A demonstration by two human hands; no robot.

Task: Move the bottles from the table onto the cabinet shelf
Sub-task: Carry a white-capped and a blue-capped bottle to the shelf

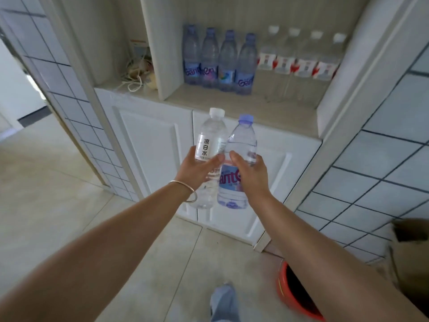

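Clear plastic in both your hands. Your left hand, a thin metal bangle on its wrist, has its grip closed around a clear water bottle with a white cap and a white label with black characters. Your right hand has its grip closed around a clear water bottle with a lilac cap and a blue-and-pink label. Both bottles are held upright, leaning slightly right, side by side and touching or nearly so, in the air in front of the white panelled cabinet doors, below the front edge of the pale cabinet shelf.

On that shelf, at the far back: a row of four lilac-capped bottles on the left, a row of four white-capped bottles with red-and-white labels on the right, the two rows just beside each other. A white upright divider closes the shelf bay on its left; beyond it, a tangle of pale cords lies in the neighbouring bay.

Tiled walls with dark grout flank the cabinet. Near right on the pale tiled floor: an orange bucket, partly behind your right forearm. A blurred blue-grey shape, near centre, too unclear to tell.
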